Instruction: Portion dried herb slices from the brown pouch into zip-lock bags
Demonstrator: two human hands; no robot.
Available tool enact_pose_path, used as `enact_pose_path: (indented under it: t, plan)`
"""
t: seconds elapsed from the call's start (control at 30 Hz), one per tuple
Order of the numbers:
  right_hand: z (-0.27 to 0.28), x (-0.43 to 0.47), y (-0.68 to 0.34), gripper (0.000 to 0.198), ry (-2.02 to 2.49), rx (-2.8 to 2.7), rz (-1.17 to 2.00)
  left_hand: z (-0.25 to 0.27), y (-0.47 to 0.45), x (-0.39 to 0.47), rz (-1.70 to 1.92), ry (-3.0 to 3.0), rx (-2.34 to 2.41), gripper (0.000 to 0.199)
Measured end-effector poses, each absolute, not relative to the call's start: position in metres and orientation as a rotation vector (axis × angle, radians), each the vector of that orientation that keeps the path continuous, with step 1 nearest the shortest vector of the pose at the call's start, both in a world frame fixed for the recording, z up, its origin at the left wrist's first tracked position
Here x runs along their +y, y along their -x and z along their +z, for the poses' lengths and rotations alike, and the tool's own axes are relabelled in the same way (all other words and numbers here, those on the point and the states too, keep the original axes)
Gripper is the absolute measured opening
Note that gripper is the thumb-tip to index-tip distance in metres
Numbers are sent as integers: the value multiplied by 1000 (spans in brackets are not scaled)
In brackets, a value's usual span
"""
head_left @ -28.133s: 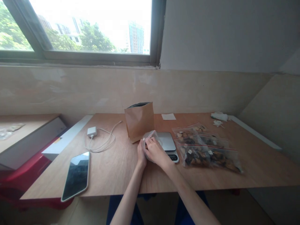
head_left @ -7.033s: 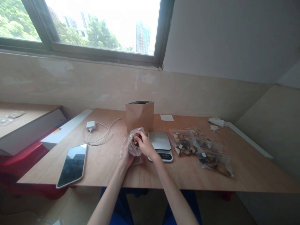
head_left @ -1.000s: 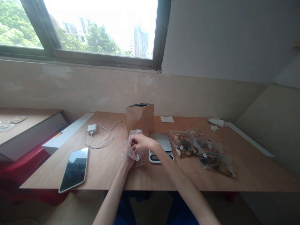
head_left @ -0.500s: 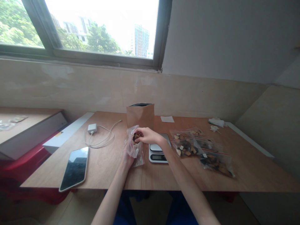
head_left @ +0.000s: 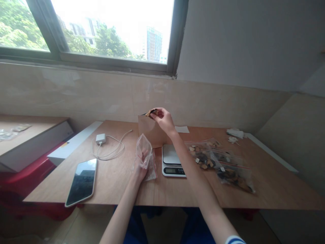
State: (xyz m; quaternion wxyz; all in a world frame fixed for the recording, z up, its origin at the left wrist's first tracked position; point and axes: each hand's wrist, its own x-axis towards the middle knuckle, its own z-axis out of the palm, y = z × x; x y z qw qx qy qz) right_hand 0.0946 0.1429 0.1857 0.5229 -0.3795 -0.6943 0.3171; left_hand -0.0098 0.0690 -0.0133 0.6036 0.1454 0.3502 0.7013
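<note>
You have your right hand [head_left: 164, 121] raised at the top of the kraft paper pouch [head_left: 148, 133], fingers pinching dark-edged tan dried pieces [head_left: 150, 113]; a more exact identity cannot be told. The pouch stands upright near the back edge of the table [head_left: 106, 189], left of its midpoint. Its open mouth runs left to right, roughly along that back edge; your right hand covers the mouth's right part, leaving the left end in sight. The pieces appear level with the rim, pointing left across it; contact with the rim cannot be confirmed. Of your two hands, the right is clearly the nearer to the mouth. Your left hand [head_left: 140, 170] is lower, between the pouch and the front edge, grasping a clear zip bag [head_left: 142, 144] that gapes open, its fingers showing through the film. Another clear bag [head_left: 152, 173] lies beside that hand. The digital kitchen scale [head_left: 173, 170] sits just right of it, its right side hidden by your right forearm. Filled zip bags [head_left: 235, 178] lie further toward the table's right edge.
</note>
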Motion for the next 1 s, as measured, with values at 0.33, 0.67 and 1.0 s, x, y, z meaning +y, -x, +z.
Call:
enact_pose_path:
  t: [0.33,0.67,1.0]
  plan:
    - [190,201,-81,17,1051,-1770,169,-12,10,70,1566,-295,775,18]
    - [169,193,-94,21,1019,-1931,214,-10,9,71,1549,-247,781,16]
    - [163,171,-104,23,747,-1997,308,-11,9,69,1588,-273,775,17]
